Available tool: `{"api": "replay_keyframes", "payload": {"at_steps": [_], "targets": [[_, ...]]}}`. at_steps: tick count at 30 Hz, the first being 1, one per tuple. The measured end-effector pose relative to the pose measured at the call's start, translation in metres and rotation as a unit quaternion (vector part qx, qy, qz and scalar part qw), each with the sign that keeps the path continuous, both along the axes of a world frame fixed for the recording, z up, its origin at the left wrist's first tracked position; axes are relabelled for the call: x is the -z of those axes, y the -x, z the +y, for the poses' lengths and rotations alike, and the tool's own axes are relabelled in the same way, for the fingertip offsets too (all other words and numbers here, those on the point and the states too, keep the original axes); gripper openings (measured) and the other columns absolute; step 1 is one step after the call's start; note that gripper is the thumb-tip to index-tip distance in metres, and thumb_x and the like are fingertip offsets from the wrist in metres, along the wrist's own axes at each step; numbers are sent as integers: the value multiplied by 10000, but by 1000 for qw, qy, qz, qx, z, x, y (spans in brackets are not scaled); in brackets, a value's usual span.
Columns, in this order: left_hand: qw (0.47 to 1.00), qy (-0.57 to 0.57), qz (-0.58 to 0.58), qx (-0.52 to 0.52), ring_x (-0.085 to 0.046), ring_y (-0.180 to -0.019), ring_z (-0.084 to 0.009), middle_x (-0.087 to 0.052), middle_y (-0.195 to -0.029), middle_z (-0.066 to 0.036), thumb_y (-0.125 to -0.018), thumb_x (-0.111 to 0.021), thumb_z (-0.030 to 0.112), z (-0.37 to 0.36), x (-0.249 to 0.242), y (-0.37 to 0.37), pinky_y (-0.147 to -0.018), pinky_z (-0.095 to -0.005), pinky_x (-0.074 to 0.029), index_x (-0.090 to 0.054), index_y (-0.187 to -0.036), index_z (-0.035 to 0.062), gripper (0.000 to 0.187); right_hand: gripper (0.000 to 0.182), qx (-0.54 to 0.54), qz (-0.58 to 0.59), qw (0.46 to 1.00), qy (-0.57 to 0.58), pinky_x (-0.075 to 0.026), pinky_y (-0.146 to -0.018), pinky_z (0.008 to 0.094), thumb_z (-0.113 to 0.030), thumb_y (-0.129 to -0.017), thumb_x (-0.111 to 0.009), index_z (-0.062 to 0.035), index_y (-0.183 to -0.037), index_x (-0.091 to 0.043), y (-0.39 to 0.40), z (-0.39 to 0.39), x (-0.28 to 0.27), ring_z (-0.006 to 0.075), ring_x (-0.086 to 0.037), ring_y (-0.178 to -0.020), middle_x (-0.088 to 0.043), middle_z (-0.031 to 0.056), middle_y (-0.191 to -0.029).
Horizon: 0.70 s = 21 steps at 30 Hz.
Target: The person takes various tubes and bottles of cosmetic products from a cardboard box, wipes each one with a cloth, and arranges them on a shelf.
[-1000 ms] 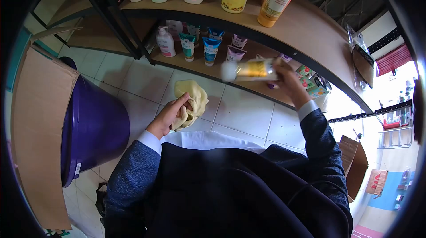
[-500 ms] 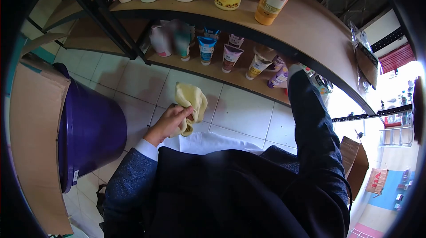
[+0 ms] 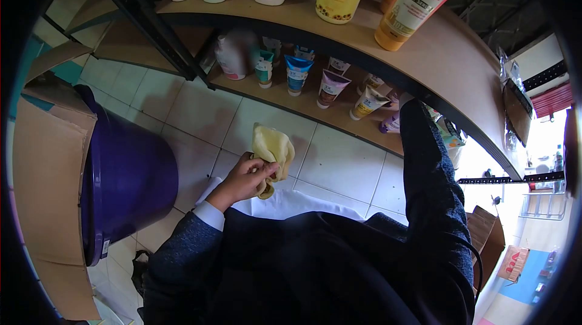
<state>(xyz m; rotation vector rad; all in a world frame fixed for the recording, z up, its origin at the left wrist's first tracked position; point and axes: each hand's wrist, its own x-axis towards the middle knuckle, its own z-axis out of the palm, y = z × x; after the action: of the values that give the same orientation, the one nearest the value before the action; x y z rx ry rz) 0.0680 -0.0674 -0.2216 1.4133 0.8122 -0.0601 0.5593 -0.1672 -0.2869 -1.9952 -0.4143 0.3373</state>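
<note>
One head-worn view looks steeply down, close over the person's chest; shelves (image 3: 424, 40) fill the top, floor tiles (image 3: 345, 155) mid-frame.

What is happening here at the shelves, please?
A person in a dark jacket crouches before a shelf unit. The left hand grips a yellow cloth above the tiled floor. The right arm reaches under the upper shelf toward the tubes on the lower shelf; its hand is hidden. A purple bucket stands at the left, beside cardboard.
</note>
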Motion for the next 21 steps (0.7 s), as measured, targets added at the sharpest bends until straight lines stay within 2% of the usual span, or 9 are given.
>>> {"api": "replay_keyframes", "payload": {"at_steps": [9,10,12,16,17,18,19,20,21], "targets": [[999,-12,3,30,-472,-846,-195,-414,-981,-117,-792,-653,341,6,17,-12,-732,-290,-425,-612,-795,39,304,301,-56,-191,964,176,-393,-879,440,-88,-727,-618,-44,-1014,-538,17,-17,-21,345,-491,-1022,-532,172,-1059],[992,-109,-32,51,-473,-887,-223,-413,-1006,-125,-769,-673,304,5,17,-12,-761,-296,-427,-609,-850,68,258,303,-63,-235,952,185,-391,-880,441,-84,-724,-620,-42,-1012,-539,27,-18,-27,349,-489,-1025,-532,175,-1060],[962,-248,-70,89,-462,-988,-308,-405,-1064,-147,-713,-685,138,7,13,-11,-847,-332,-421,-594,-970,145,273,307,-81,-351,917,174,-386,-883,442,-76,-716,-624,-39,-1010,-540,58,-22,-41,356,-487,-1031,-531,180,-1063],[961,-251,-115,-35,-474,-979,-345,-410,-1069,-165,-699,-607,15,-10,3,-14,-845,-369,-432,-595,-980,145,310,316,-248,-483,836,72,-376,-887,445,-59,-702,-632,-33,-1004,-542,182,-50,-82,372,-483,-1042,-528,191,-1070],[956,-264,-120,-55,-476,-980,-359,-415,-1071,-169,-694,-583,-14,-17,-10,-14,-842,-382,-437,-595,-987,147,334,361,-298,-435,847,69,-366,-903,445,-60,-707,-623,-10,-1050,-521,212,-73,-71,381,-466,-1075,-518,199,-1101],[954,-264,-125,-69,-477,-982,-364,-422,-1073,-169,-698,-577,-11,-25,-27,-14,-831,-389,-442,-594,-997,148,339,487,-382,-272,880,70,-341,-944,451,-54,-694,-632,-14,-1146,-457,249,-72,-95,389,-420,-1138,-457,208,-1202],[952,-263,-131,-85,-478,-984,-370,-429,-1075,-169,-702,-570,-8,-35,-43,-14,-820,-395,-446,-594,-1006,150,344,609,-369,-86,925,-25,-317,-975,449,-162,-741,-645,-34,-1264,-359,286,-64,-109,351,-370,-1204,-383,195,-1291],[949,-270,-141,-85,-476,-988,-369,-439,-1076,-173,-707,-574,12,-45,-57,-15,-818,-398,-446,-593,-1018,157,344,704,-353,42,929,-102,-316,-982,431,-342,-789,-623,-36,-1320,-278,314,-55,-120,307,-343,-1227,-325,168,-1346],[945,-278,-151,-86,-475,-993,-369,-448,-1076,-176,-712,-579,31,-52,-71,-15,-816,-400,-446,-591,-1029,165,344,729,-275,303,897,-168,-321,-984,423,-457,-832,-535,-10,-1331,-248,349,-46,-146,287,-352,-1218,-311,158,-1363]]}}
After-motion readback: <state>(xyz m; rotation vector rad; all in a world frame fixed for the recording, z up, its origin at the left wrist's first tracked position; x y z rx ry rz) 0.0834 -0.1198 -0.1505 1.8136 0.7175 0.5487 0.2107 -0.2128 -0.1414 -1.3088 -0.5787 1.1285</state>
